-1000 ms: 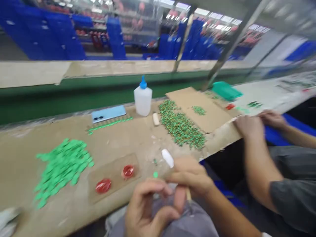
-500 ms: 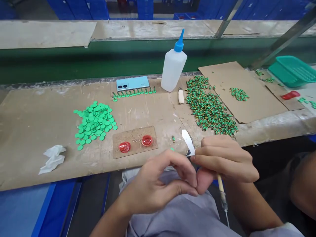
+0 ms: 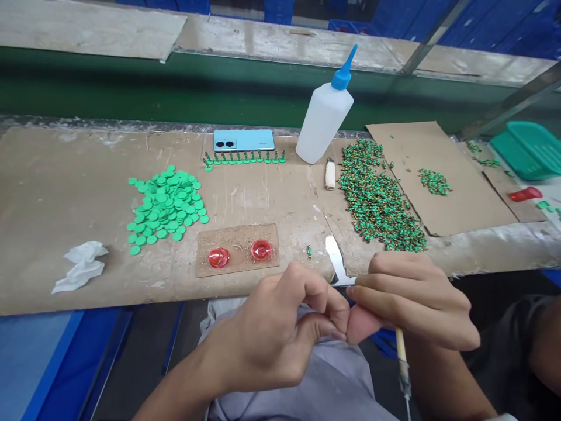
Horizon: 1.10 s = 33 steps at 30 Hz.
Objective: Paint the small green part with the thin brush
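Note:
Low in front of the table, my left hand pinches thumb and index finger together; whatever is between them is too hidden to make out. Its fingertips meet those of my right hand, whose fingers are closed. From under the right palm, a thin wooden-handled tool with a needle tip points down. One small green-and-brown figure lies on the table just beyond my hands. Two red dishes rest on a cardboard piece ahead of the left hand.
Green discs are heaped at left, near a crumpled tissue. Several figures on discs line up before a light-blue phone. A white bottle stands behind a heap of figures. At right is a green basket.
The camera view has shifted a little, so the table things appear moved. My hands stay fingertip to fingertip, with the left fingers slightly more curled.

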Each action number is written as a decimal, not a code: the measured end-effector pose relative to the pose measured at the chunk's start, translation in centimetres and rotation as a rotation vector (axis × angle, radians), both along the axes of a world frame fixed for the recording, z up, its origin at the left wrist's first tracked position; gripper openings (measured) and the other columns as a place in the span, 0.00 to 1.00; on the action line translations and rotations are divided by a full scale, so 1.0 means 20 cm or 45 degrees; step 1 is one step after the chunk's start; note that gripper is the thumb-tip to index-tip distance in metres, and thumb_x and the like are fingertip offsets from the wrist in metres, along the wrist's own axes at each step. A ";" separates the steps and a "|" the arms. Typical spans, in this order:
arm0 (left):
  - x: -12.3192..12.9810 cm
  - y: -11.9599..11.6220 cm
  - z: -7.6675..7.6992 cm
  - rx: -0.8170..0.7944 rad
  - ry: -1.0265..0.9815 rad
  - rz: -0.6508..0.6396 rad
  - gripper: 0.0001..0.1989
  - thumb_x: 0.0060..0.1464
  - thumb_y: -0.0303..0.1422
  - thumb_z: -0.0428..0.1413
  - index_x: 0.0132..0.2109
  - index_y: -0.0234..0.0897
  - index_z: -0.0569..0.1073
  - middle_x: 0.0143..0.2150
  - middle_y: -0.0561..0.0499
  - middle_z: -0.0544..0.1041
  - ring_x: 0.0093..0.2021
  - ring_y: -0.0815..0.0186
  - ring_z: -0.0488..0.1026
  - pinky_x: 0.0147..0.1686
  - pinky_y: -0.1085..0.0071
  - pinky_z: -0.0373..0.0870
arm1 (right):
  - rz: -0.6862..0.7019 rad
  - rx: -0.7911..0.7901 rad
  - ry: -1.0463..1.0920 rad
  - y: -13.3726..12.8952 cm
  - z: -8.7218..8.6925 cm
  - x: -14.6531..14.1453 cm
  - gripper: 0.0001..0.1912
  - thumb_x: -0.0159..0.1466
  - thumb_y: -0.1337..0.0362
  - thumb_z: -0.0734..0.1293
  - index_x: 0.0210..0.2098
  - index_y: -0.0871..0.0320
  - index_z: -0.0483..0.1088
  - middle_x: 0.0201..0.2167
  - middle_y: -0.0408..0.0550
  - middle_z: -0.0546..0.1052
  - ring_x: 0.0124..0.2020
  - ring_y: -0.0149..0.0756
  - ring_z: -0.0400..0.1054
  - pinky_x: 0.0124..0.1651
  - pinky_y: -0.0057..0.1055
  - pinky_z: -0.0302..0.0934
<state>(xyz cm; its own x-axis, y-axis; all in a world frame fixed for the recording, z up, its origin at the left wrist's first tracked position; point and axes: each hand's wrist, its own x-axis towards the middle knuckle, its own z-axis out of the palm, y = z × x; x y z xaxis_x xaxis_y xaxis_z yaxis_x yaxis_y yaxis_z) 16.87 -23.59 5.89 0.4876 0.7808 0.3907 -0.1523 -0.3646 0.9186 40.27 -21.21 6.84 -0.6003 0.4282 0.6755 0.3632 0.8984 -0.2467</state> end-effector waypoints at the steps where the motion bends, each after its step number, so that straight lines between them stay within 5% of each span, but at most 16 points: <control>1: 0.01 0.00 0.00 0.047 -0.009 0.038 0.19 0.63 0.15 0.53 0.45 0.45 0.55 0.38 0.52 0.79 0.35 0.68 0.76 0.35 0.70 0.74 | -0.015 0.013 0.013 -0.01 0.00 -0.01 0.10 0.76 0.60 0.69 0.40 0.60 0.75 0.23 0.44 0.72 0.22 0.33 0.58 0.26 0.39 0.46; 6: 0.02 0.00 -0.01 0.162 -0.033 0.048 0.20 0.62 0.15 0.52 0.40 0.45 0.53 0.37 0.52 0.81 0.35 0.68 0.75 0.33 0.71 0.73 | -0.064 0.051 0.007 -0.03 0.02 -0.02 0.10 0.75 0.64 0.67 0.38 0.61 0.77 0.25 0.47 0.74 0.24 0.36 0.65 0.26 0.40 0.50; 12: 0.00 -0.01 -0.02 0.239 0.091 0.065 0.14 0.60 0.15 0.52 0.38 0.41 0.64 0.36 0.51 0.83 0.35 0.66 0.78 0.34 0.70 0.75 | -0.043 0.120 -0.049 -0.04 0.04 -0.02 0.11 0.76 0.68 0.65 0.38 0.66 0.78 0.25 0.51 0.76 0.26 0.37 0.67 0.25 0.39 0.54; 16: 0.01 0.00 -0.03 0.274 0.009 0.102 0.17 0.60 0.14 0.52 0.36 0.42 0.58 0.37 0.51 0.82 0.36 0.67 0.77 0.37 0.70 0.75 | -0.113 0.148 -0.037 -0.06 0.04 -0.03 0.07 0.74 0.70 0.69 0.37 0.63 0.77 0.25 0.49 0.77 0.25 0.35 0.66 0.26 0.39 0.57; 19: 0.02 0.00 -0.05 0.163 -0.161 0.080 0.20 0.64 0.15 0.55 0.37 0.43 0.55 0.37 0.54 0.80 0.37 0.67 0.78 0.40 0.69 0.76 | -0.179 0.136 0.012 -0.06 0.03 -0.05 0.07 0.72 0.69 0.71 0.36 0.61 0.76 0.24 0.46 0.77 0.24 0.34 0.66 0.25 0.38 0.58; 25: 0.07 -0.01 -0.10 -0.012 -0.450 0.142 0.19 0.65 0.25 0.66 0.48 0.44 0.62 0.44 0.51 0.78 0.44 0.66 0.81 0.46 0.70 0.80 | -0.121 0.086 0.067 -0.04 0.02 -0.04 0.06 0.69 0.70 0.75 0.36 0.65 0.76 0.26 0.47 0.78 0.24 0.33 0.67 0.25 0.36 0.57; 29: 0.07 -0.02 -0.10 -0.075 -0.495 0.119 0.17 0.66 0.27 0.67 0.50 0.43 0.65 0.45 0.51 0.79 0.45 0.67 0.80 0.49 0.71 0.79 | -0.097 0.084 0.056 -0.03 0.01 -0.04 0.07 0.72 0.68 0.72 0.37 0.65 0.76 0.26 0.48 0.78 0.25 0.33 0.67 0.25 0.35 0.58; 33: 0.06 -0.05 -0.11 -0.240 -0.531 0.265 0.07 0.73 0.28 0.59 0.51 0.43 0.68 0.43 0.53 0.78 0.42 0.71 0.77 0.46 0.76 0.77 | -0.150 0.100 0.118 0.00 -0.03 -0.05 0.13 0.74 0.61 0.72 0.39 0.66 0.77 0.27 0.50 0.78 0.26 0.34 0.69 0.27 0.35 0.59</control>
